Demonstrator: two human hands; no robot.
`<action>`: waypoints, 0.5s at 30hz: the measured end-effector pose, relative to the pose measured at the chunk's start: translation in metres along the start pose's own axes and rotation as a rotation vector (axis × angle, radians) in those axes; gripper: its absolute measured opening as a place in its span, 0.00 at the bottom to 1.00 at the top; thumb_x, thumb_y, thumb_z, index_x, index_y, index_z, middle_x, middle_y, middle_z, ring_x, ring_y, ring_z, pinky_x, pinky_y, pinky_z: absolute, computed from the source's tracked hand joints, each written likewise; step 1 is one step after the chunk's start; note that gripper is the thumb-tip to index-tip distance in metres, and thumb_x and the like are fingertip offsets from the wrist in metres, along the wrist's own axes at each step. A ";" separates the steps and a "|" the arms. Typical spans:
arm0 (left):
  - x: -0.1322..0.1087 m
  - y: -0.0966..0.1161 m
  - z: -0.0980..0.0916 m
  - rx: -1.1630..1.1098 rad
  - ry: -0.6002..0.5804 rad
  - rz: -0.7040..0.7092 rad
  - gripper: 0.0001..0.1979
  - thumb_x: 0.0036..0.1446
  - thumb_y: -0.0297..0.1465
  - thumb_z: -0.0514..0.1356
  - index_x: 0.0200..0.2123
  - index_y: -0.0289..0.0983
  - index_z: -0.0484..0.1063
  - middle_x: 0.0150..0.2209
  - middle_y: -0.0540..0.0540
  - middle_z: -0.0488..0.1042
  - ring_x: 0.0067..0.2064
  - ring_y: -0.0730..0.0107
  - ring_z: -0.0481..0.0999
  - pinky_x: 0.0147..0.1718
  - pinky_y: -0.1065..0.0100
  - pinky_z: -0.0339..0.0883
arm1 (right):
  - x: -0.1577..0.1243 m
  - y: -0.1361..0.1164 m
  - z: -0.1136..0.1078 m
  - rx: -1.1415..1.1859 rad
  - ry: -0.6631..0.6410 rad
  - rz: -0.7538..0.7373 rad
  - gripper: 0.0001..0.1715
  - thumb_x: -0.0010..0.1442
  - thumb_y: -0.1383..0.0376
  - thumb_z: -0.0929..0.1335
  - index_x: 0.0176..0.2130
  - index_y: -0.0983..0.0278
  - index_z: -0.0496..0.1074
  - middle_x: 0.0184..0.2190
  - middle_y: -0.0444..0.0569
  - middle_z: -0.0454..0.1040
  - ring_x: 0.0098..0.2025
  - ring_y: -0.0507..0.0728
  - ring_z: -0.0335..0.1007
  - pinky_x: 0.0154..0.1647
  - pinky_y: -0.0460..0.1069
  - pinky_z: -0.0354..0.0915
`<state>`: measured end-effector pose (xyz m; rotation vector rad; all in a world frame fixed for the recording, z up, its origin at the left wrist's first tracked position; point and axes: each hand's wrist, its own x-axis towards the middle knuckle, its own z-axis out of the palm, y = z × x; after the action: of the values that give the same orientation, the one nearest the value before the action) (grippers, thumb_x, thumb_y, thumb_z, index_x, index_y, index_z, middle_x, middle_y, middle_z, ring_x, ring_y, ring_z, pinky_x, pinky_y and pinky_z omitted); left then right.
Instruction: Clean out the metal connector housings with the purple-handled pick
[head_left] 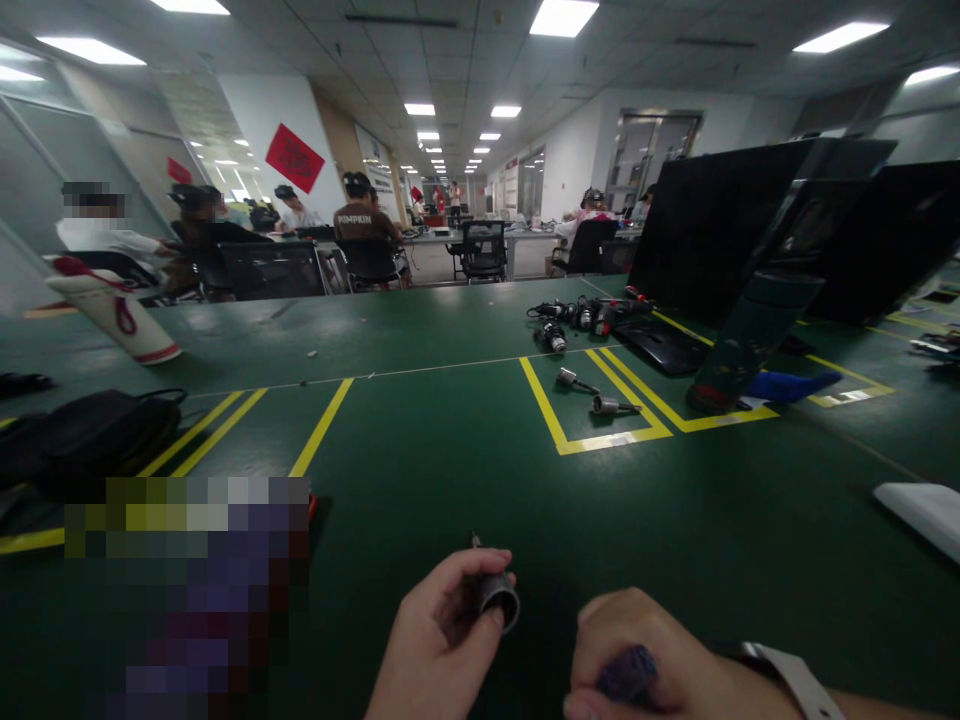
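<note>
Clenched at the near edge of the head view, the right hand point(637, 620) was curled tightly around a dark purplish object point(630, 675), only part of which showed; what it was could not be told. To its left, the left hand point(450, 630) pinched a cup-shaped metal bit point(491, 588) between thumb and bent fingers, over the near part of the green worktop point(420, 430).

Work looked under way rather than finished: one bit was in hand, its hollow mouth facing the camera, while two similar metal bits point(613, 405) lay farther off to the right, within yellow tape point(544, 405), untouched. Whether anything had been completed could not be judged.

Both hands came in from the near side, well formed to their grips and apart from each other. The left reached forward with its thumb toward the right; the right wrist, wearing a pale band point(787, 672), angled in from the right, knuckles upward.
</note>
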<state>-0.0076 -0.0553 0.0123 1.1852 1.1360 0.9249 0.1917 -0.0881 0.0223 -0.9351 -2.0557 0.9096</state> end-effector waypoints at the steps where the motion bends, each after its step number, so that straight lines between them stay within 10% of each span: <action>1: 0.000 0.000 0.000 0.006 -0.002 -0.004 0.13 0.46 0.21 0.61 0.36 0.39 0.77 0.42 0.45 0.80 0.44 0.60 0.79 0.45 0.64 0.72 | -0.001 0.001 0.001 0.003 -0.001 0.004 0.26 0.65 0.50 0.59 0.27 0.63 0.72 0.22 0.46 0.70 0.24 0.50 0.65 0.29 0.45 0.65; 15: -0.005 0.007 0.003 -0.112 0.023 0.017 0.13 0.45 0.22 0.61 0.35 0.41 0.78 0.45 0.45 0.79 0.45 0.57 0.79 0.45 0.61 0.70 | 0.003 -0.001 -0.011 0.058 0.197 -0.199 0.15 0.66 0.62 0.61 0.32 0.64 0.71 0.23 0.48 0.74 0.27 0.52 0.69 0.30 0.46 0.65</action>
<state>-0.0055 -0.0598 0.0197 1.0970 1.0795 1.0052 0.1989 -0.0830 0.0291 -0.7423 -1.9046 0.7374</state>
